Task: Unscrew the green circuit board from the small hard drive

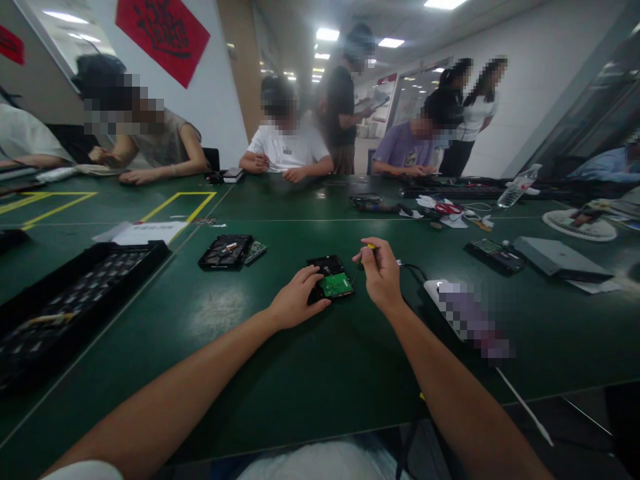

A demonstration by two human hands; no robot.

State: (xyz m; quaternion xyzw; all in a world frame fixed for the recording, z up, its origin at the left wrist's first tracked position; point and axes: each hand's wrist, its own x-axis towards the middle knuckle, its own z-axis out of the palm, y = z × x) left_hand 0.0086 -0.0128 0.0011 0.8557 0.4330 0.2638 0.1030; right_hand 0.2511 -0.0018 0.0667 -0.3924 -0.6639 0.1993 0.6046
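Observation:
A hard drive [332,267] lies flat on the green table in front of me, with a green circuit board [338,285] on its near half. My left hand [298,297] grips the drive's left side, fingers over the top and thumb along the near edge. At the drive's right, my right hand [381,273] is closed around a small screwdriver with a yellow handle [371,247]. Its thin shaft slants down toward the drive's right edge; whether the tip touches a screw is too small to tell.
Left of the drive sit another black drive [225,252] and a loose circuit board [256,252]. A long black tray [75,300] fills the left side. To the right are a power strip [445,303], a grey box [560,259] and a bottle [520,185]. Several people are across the table.

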